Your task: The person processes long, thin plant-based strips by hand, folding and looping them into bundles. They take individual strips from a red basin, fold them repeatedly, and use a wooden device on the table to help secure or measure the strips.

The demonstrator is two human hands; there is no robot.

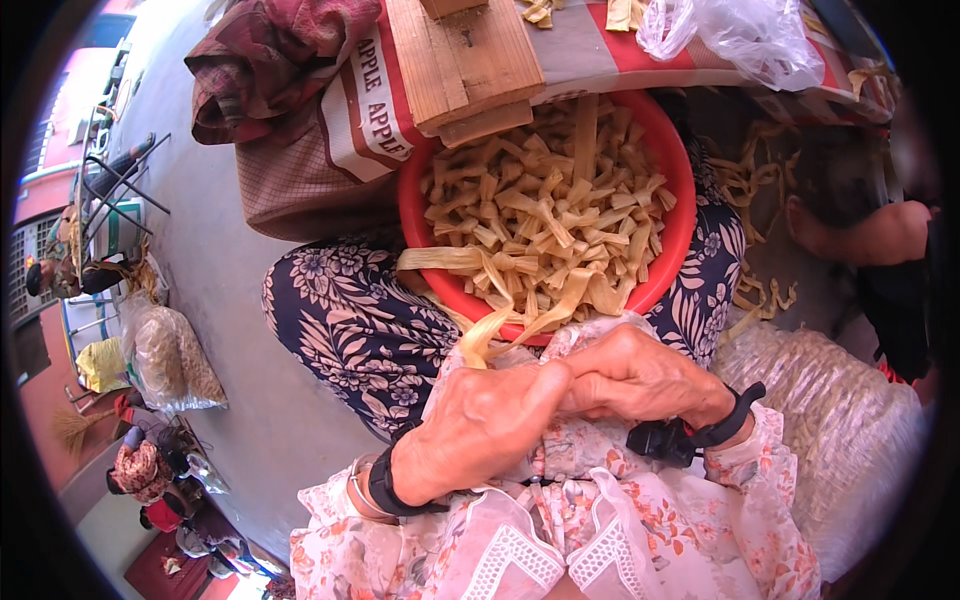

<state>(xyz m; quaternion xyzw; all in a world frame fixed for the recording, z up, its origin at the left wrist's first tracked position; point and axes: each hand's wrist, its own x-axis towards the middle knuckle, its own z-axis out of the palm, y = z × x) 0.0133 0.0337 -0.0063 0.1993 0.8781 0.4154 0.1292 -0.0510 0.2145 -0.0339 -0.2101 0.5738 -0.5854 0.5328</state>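
Pale yellow knotted strips, seemingly dried tofu skin (555, 217), fill a red plastic basin (679, 225) set between the knees. Just below its rim my left hand (480, 420) and my right hand (637, 367) meet, fingers curled against each other. One loose yellow strip (480, 337) comes out from under my left hand's fingers and reaches up to the basin's near rim. The part between my fingertips is hidden, and whether my right hand grips it too does not show. Both wrists wear black straps.
A wooden block (469, 67) overhangs the basin's far rim on a cloth-covered surface. Beside it lie a dark red checked cloth (277, 60) and clear plastic bags (750, 37). A full clear sack (825, 435) stands at the right, near another person's arm (862, 232). More people sit far left.
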